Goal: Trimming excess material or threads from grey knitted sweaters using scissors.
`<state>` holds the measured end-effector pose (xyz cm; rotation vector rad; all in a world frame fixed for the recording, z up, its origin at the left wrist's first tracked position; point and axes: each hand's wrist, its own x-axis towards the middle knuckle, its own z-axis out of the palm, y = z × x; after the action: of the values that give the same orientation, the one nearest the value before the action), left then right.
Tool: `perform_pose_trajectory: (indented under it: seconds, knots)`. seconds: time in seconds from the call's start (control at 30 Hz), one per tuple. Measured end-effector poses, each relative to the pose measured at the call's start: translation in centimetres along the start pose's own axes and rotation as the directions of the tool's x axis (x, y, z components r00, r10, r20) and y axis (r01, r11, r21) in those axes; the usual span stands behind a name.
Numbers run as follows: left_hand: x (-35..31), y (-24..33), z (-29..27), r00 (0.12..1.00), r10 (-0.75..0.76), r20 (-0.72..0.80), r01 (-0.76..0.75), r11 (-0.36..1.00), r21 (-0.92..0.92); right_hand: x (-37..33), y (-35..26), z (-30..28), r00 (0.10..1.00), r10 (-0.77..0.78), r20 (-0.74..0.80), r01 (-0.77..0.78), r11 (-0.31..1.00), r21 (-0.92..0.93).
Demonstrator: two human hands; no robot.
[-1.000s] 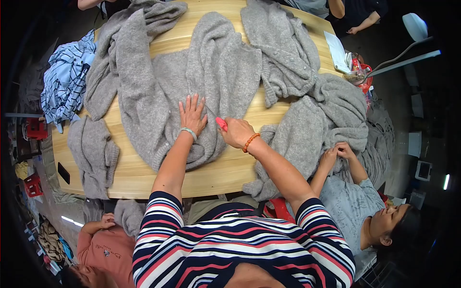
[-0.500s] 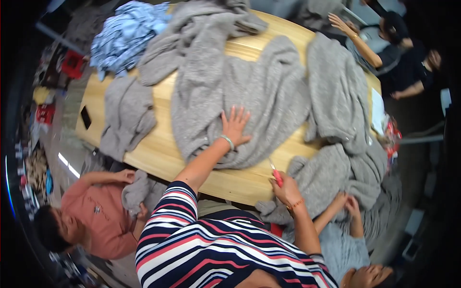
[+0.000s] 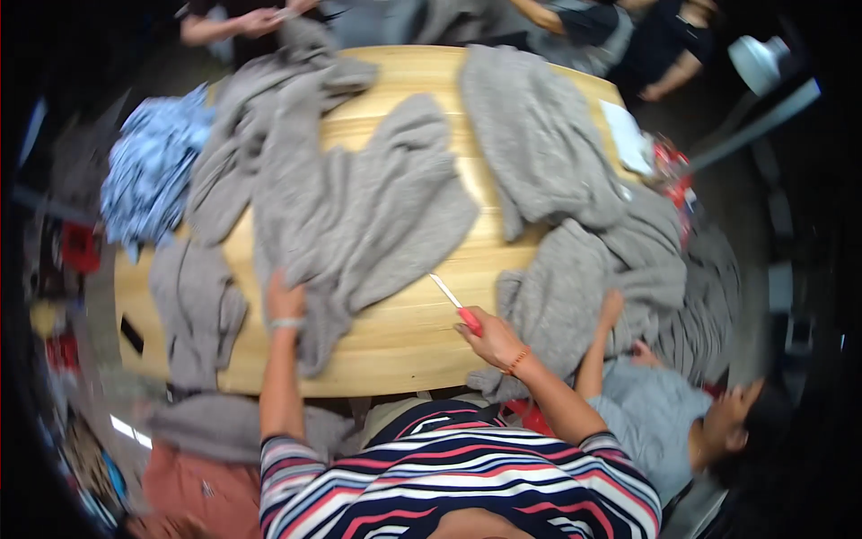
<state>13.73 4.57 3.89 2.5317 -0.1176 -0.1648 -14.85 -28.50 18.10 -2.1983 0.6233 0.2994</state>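
Observation:
A large grey knit garment [image 3: 359, 225] lies rumpled across the middle of the light wooden table. At its near left edge, my left hand [image 3: 285, 301] rests on the knit, its fingers smeared by motion. To the right, my right hand [image 3: 492, 337] is closed around the red handle of a slim metal-bladed tool [image 3: 469, 320]. The blade points up and left, its tip close to the garment's lower right edge. Whether the tool is scissors or a knife I cannot make out.
More grey knit pieces lie at the left [image 3: 197, 305], far right [image 3: 539, 144] and near right [image 3: 575, 296]. A blue cloth heap [image 3: 157, 171] and a black phone [image 3: 132, 334] sit at the left. A co-worker in grey [image 3: 642, 431] handles knit beside my right arm; others stand around.
My view has turned, so the table appears shifted left. My left hand has gone from spread flat mid-garment to its near left edge, where the knit now bunches toward me.

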Motion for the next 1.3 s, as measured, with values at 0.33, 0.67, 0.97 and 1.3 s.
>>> perform_pose_trajectory:
  seconds: [0.33, 0.67, 0.97, 1.3]
  knots:
    - [5.4, -1.4, -18.8, 0.865, 0.197, -0.462, 0.16, 0.764, 0.625, -0.1, 1.5, 0.8, 0.966, -0.112, -0.234, 0.14, 0.984, 0.108]
    - [-2.7, 27.8, 9.6, 0.474, 0.857, 0.204, -0.873, 0.488, -0.019, -4.7, 5.1, -3.3, 0.93, 0.041, -0.365, 0.072, 0.955, 0.289]
    - [-3.2, 45.4, 28.9, 0.351, 0.908, 0.23, -0.936, 0.349, 0.048, -8.4, 11.4, -5.9, 0.867, 0.205, -0.454, -0.005, 0.915, 0.403]
    - [-0.4, 33.7, 19.4, 0.314, 0.822, 0.474, -0.922, 0.384, -0.056, -7.0, 11.3, -6.7, 0.932, 0.171, -0.318, -0.055, 0.937, 0.345]
